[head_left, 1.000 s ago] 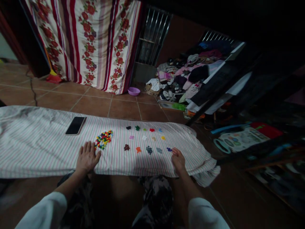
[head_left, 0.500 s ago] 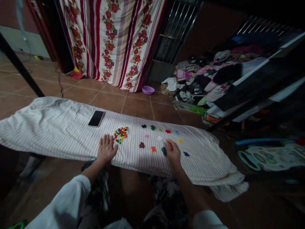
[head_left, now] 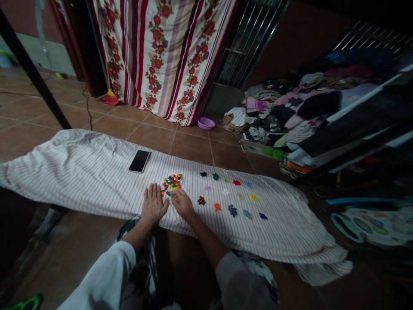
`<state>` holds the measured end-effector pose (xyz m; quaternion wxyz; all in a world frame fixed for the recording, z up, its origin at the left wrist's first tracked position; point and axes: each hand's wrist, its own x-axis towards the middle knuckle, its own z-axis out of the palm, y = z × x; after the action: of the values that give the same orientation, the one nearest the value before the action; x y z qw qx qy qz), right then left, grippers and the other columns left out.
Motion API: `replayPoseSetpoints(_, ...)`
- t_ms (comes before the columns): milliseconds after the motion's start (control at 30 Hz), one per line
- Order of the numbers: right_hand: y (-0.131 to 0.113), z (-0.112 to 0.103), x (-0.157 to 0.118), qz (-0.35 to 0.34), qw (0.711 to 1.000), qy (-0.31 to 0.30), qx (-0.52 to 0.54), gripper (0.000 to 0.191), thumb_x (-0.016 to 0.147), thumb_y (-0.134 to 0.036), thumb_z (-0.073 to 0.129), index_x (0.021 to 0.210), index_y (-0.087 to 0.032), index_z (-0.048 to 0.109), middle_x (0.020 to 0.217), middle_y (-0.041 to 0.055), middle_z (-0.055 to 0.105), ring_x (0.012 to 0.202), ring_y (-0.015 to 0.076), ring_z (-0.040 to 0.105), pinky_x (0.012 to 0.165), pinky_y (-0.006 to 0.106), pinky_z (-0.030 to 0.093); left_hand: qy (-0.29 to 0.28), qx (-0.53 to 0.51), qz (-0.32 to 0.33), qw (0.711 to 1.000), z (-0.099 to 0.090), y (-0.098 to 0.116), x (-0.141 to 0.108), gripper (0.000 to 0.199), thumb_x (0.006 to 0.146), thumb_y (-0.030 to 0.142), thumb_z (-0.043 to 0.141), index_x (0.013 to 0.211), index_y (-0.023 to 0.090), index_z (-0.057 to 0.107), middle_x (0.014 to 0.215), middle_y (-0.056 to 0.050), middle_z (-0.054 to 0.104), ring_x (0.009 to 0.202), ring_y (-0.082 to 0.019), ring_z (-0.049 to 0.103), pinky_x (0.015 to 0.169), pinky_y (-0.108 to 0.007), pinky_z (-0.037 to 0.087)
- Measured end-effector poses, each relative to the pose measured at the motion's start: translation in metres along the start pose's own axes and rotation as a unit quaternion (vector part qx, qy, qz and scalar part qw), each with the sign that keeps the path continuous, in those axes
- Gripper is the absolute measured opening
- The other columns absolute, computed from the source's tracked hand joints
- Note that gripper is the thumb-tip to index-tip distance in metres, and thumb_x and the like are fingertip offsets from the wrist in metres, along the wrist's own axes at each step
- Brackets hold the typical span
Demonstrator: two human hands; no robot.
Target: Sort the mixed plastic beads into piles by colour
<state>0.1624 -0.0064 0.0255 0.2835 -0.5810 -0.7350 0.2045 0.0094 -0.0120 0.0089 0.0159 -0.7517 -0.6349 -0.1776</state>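
A mixed pile of small colourful pieces point(head_left: 172, 182) lies on a striped cloth point(head_left: 97, 181). My left hand point(head_left: 154, 203) rests flat on the cloth at the pile's lower left, fingers spread. At the pile's lower right edge is my right hand point(head_left: 182, 203), its fingers pinched together; whatever is between them is too small to make out. Further right, little groups sorted by colour sit in rows, among them brown point(head_left: 201, 201), orange point(head_left: 217, 207), dark grey point(head_left: 232, 210), dark green point(head_left: 215, 176), red point(head_left: 236, 182) and dark blue point(head_left: 263, 216).
A phone point(head_left: 140, 161) lies on the cloth left of the pile. Beyond the cloth are a tiled floor, a purple basin point(head_left: 206, 123), a floral curtain point(head_left: 161, 56) and a heap of clothes point(head_left: 290, 107). Dark slanted bars stand at both sides.
My right hand has moved left from the dark grey group to the mixed pile, uncovering grey and beige groups. My left hand stays flat. The whole view has shifted slightly.
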Motion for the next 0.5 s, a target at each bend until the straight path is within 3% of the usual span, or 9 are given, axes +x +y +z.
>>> replayPoseSetpoints(200, 0.002, 0.004, 0.015, 0.044, 0.998, 0.025, -0.035, 0.025, 0.085, -0.015, 0.049, 0.100, -0.020, 0.068, 0.095, 0.0066, 0.063, 0.083, 0.0179, 0.059, 0.080, 0.030, 0.046, 0.005, -0.008, 0.003, 1.000, -0.001, 0.001, 0.000, 0.070, 0.087, 0.046, 0.037, 0.137, -0.002, 0.044, 0.146, -0.026, 0.039, 0.142, -0.036, 0.030, 0.115, -0.055, 0.024)
replayPoseSetpoints(500, 0.006, 0.010, 0.032, 0.057, 0.998, 0.005, -0.035, 0.023, 0.079, -0.010, 0.056, 0.090, -0.025, 0.070, 0.093, 0.0031, 0.065, 0.083, 0.0165, 0.058, 0.079, 0.028, 0.045, 0.014, -0.020, 0.005, 1.000, -0.002, 0.001, 0.000, 0.069, 0.086, 0.046, 0.039, 0.137, -0.001, 0.045, 0.146, -0.026, 0.040, 0.141, -0.037, 0.031, 0.114, -0.056, 0.024)
